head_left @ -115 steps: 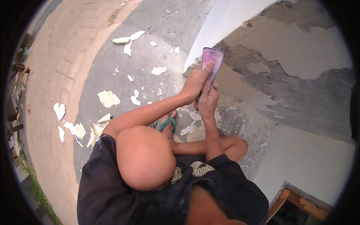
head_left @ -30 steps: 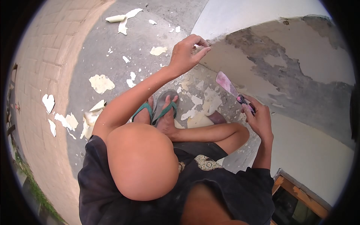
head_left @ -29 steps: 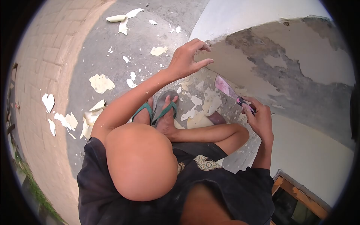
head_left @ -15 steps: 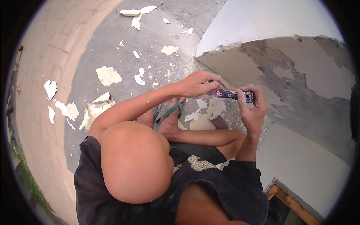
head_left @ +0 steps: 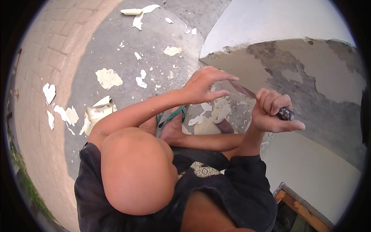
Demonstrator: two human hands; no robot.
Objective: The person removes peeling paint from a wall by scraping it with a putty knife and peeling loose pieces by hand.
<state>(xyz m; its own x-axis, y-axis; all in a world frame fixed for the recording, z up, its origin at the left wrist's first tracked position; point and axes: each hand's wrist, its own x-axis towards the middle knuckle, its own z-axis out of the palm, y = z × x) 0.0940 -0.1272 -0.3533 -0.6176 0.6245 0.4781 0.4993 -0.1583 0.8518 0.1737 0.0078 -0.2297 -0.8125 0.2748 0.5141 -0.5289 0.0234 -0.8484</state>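
A scraper (head_left: 242, 89) with a reddish blade and a dark handle is in my right hand (head_left: 272, 110). The fingers wrap round the handle, whose dark end sticks out beside my stretched thumb. The blade points up and left, with its end close to the fingertips of my left hand (head_left: 205, 86). My left hand has its thumb and fingers apart and holds nothing; whether a fingertip touches the blade I cannot tell. Right of both hands is a wall (head_left: 293, 73) with patches of peeled, grey surface.
Pale flakes (head_left: 109, 78) lie scattered on the grey floor (head_left: 150, 42). A larger curled piece (head_left: 96, 114) is left of my arm. My sandalled foot (head_left: 174, 123) and bent knee (head_left: 137, 174) are below the hands. At the lower right is a wooden frame (head_left: 303, 208).
The right hand has turned and wraps round the scraper's handle, with the blade now pointing up and left. My left hand has come off the blade, its thumb and fingers spreading apart.
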